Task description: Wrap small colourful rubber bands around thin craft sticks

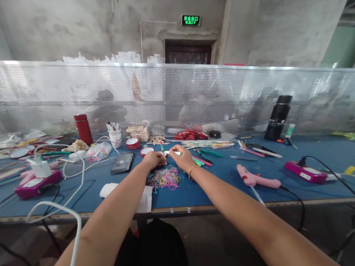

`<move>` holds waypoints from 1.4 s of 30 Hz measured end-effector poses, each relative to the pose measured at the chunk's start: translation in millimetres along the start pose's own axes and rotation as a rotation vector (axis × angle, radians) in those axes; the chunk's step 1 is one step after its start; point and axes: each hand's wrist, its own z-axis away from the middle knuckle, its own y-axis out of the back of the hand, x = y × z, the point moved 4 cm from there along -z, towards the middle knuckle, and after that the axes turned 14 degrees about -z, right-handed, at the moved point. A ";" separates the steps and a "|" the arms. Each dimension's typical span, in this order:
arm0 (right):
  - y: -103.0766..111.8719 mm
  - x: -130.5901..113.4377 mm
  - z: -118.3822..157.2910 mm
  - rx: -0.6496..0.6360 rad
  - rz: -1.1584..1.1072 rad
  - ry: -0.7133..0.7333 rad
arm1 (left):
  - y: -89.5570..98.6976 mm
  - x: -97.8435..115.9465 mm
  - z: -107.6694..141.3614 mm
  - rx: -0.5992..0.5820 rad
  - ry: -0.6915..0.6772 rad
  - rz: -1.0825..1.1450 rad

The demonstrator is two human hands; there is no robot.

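Over the blue felt-like table (225,175), both arms stretch out and the hands meet near the middle. The left hand (153,159) is curled tight, fingertips pinched on one end of a thin stick (171,152); the right hand (183,156), a gold beaded bracelet (191,172) on its wrist, is closed on the other end. The stick is slim and straight, whitish with green, lying level between the two hands just above the tabletop. Right beneath them sits a loose tangle of rubber bands (164,178), thin loops in pink, yellow and green, too many to count. A white cloth (142,198) lies flat beside that pile. One pink glue gun (256,179), smooth plastic, lies to the right with its cord trailing. Two magenta boxes here: one at left (36,184), one at right (304,171). One red cylindrical flask (83,129) stands upright at the back, one black flask (277,118) leans far right. Behind runs a perforated metal screen (225,93).
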 end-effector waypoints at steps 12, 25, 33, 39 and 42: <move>-1.1 1.8 0.3 -0.008 -0.031 0.022 | 3.3 3.0 3.1 -0.003 -0.015 -0.135; 1.0 -0.3 -0.6 0.010 -0.059 0.042 | 9.7 16.0 13.7 -0.005 -0.008 -0.327; 0.3 0.1 -0.7 0.003 -0.057 0.046 | 10.5 12.6 11.6 0.002 -0.001 -0.426; 0.9 1.9 -0.9 0.001 -0.048 0.047 | 10.3 15.2 13.4 -0.003 -0.019 -0.440; 0.7 2.7 -0.8 0.000 -0.048 0.049 | 10.0 16.0 14.1 -0.012 -0.030 -0.419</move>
